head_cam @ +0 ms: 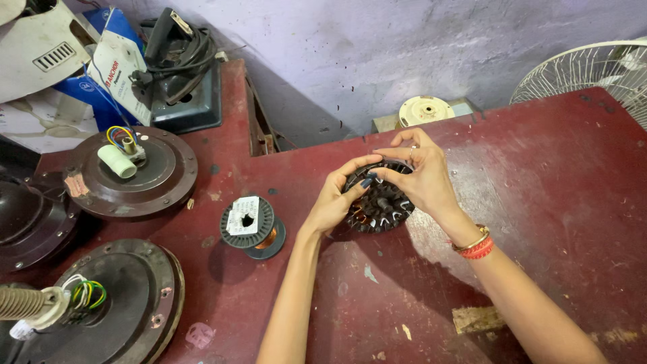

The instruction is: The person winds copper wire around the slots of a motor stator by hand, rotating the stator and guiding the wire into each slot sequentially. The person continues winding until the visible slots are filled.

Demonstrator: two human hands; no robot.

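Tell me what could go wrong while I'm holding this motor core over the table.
Both hands, left hand and right hand, hold the slotted stator core by fingertips, tilted off the red table; it might slip. Its copper winding looks thin and could snag or snap. The copper wire spool nearby could roll.

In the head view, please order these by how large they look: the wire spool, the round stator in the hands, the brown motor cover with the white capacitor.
1. Brown motor cover, clearly largest.
2. Stator and wire spool look alike; both hands partly hide the stator, so I do not rank them.
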